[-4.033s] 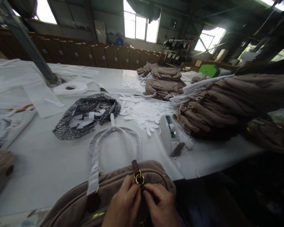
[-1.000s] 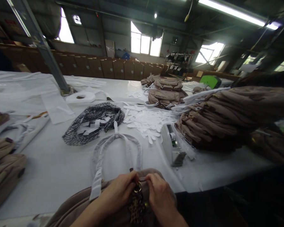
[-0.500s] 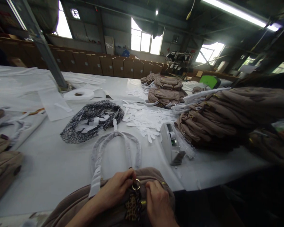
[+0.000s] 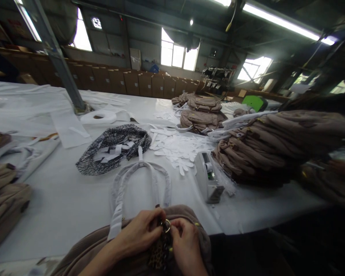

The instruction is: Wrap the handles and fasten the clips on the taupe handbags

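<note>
A taupe fabric handbag (image 4: 103, 239) lies right in front of me, its handles (image 4: 119, 199) wrapped in white and standing up toward the far side. On its top hangs a leopard-print charm (image 4: 157, 255) with a gold ring (image 4: 167, 226). My left hand (image 4: 145, 232) pinches at the charm's top, just left of the ring. From the other side, my right hand (image 4: 186, 239) has thumb and forefinger closed at the ring's right edge. Exactly what sits between the fingertips is partly hidden.
A tape dispenser (image 4: 208, 178) stands right of the handles. Beyond them lie a black-and-white knitted piece (image 4: 86, 165) holding white scraps, and a heap of white paper strips (image 4: 181, 147). Taupe bags (image 4: 276, 145) are piled at right; others (image 4: 5, 203) lie at left.
My right hand has moved left and up from the bag's surface to the gold ring. My left hand stays at the charm's top. The charm has shifted slightly left.
</note>
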Tool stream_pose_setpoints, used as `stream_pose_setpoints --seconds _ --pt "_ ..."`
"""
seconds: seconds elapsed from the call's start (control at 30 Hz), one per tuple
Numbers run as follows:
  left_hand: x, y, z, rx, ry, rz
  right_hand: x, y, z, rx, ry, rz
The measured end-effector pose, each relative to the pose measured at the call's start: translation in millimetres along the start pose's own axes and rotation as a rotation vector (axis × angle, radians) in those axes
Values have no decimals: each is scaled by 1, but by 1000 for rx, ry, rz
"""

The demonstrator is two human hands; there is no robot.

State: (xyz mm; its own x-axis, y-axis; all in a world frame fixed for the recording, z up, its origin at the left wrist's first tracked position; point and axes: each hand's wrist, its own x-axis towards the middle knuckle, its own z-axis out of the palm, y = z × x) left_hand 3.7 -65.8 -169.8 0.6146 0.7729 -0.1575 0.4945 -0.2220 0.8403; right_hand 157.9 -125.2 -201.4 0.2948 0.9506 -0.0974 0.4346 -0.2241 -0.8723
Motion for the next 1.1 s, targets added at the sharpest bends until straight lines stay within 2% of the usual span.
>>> stream_pose_setpoints --seconds 0.13,0.23,0.37,0.5,0.6,0.7,0.83,0.9,1.0,1.1 --pt "1 2 4 80 44 78 1 4 4 39 21 -3" --pt "4 2 8 233 99 111 2 5 5 52 32 -29" --pt "5 5 9 340 95 139 4 5 6 79 33 -56" --pt "5 4 9 311 84 134 3 6 5 87 43 -66" --pt "6 1 12 272 138 101 2 4 0 114 38 -103" --pt "7 2 13 138 202 73 3 -2 -8 143 37 -147" --pt "7 10 11 -21 233 71 10 -14 -14 273 -141 -134" --pt "7 13 10 -79 227 83 14 -17 -14 338 -188 -119" --pt "6 12 11 -136 282 74 16 -17 -16 338 -153 -127" --pt "4 4 15 -110 424 -81 16 -16 -22 239 -85 -171"
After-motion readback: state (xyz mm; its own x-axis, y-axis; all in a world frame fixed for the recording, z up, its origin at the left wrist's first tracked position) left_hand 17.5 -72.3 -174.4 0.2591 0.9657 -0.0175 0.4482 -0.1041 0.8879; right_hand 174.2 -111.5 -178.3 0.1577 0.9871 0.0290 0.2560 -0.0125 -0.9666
